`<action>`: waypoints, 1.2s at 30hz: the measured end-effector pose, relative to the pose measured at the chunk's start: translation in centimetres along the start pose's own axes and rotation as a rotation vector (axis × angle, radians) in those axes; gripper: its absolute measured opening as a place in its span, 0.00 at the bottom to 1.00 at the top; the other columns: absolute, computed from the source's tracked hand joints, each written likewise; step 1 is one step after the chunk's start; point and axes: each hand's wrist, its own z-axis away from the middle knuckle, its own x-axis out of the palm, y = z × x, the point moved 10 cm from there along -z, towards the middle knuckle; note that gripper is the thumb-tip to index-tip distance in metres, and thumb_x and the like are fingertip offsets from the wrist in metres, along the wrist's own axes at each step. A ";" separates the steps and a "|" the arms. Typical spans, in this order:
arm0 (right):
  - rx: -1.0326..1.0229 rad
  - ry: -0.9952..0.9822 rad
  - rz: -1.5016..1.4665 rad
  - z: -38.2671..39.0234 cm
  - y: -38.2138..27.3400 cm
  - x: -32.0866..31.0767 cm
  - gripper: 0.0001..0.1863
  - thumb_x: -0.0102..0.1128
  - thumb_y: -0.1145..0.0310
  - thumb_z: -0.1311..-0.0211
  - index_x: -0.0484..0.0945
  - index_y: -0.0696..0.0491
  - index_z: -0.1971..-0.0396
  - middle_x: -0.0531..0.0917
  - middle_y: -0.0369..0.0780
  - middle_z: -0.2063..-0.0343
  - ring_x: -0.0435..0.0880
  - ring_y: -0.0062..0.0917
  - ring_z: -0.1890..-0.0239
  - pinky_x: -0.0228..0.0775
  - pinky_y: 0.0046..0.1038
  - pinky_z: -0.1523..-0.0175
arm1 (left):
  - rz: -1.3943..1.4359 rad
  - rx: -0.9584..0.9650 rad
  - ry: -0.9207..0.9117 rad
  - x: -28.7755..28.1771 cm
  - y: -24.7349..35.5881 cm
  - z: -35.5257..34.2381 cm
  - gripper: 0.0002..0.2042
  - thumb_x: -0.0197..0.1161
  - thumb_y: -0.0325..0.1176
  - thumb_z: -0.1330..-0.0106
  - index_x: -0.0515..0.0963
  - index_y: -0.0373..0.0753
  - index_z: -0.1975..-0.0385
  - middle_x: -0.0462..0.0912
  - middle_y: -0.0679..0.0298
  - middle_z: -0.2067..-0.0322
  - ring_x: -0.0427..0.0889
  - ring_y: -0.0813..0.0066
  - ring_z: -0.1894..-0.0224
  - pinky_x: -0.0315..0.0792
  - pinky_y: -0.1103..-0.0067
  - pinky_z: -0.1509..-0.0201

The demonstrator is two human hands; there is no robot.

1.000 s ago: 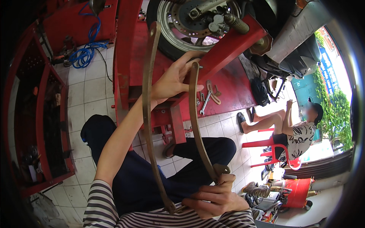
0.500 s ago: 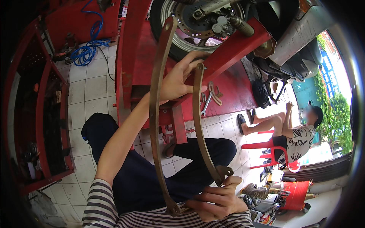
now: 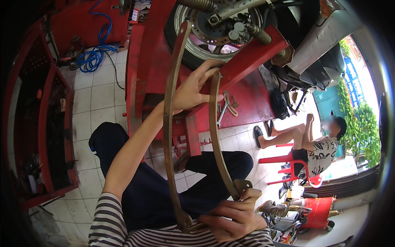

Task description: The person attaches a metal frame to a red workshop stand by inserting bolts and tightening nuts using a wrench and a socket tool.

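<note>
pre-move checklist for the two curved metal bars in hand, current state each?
1. Left hand grips the upper end of the shorter curved bar: ok.
2. Right hand holds both lower ends close to the chest: ok.
3. Longer curved bar top end held: not ok, it stands free near the wheel.
4. Bars apart along their length: ok.
5. How the lower ends join: cannot tell, hidden by the fingers.
6. Spanner on the red lift table lies out of the bars' way: ok.
</note>
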 end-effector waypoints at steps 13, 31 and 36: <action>0.063 -0.034 0.082 -0.8 0.1 -0.4 0.17 0.64 0.61 0.64 0.87 0.46 0.69 0.77 0.28 0.85 0.74 0.12 0.84 0.53 0.24 0.61 | 0.285 -0.051 -0.072 -0.1 -0.4 0.3 0.34 0.61 0.31 0.35 0.54 0.32 0.31 0.67 0.60 0.38 0.64 0.75 0.35 0.54 0.78 0.30; 0.086 -0.042 -0.067 -0.8 2.6 3.9 0.18 0.68 0.59 0.51 0.82 0.49 0.58 0.79 0.31 0.75 0.80 0.17 0.73 0.62 0.31 0.48 | 0.324 -0.119 0.059 -0.6 -1.7 0.1 0.24 0.55 0.19 0.34 0.63 0.29 0.38 0.73 0.62 0.42 0.70 0.79 0.40 0.60 0.82 0.35; 0.104 0.008 -0.115 0.0 4.2 5.3 0.17 0.70 0.60 0.50 0.82 0.49 0.59 0.80 0.32 0.75 0.81 0.21 0.72 0.61 0.33 0.47 | 0.371 -0.121 0.077 -0.8 -2.4 -0.3 0.25 0.56 0.18 0.37 0.61 0.27 0.38 0.74 0.61 0.46 0.72 0.80 0.44 0.62 0.83 0.37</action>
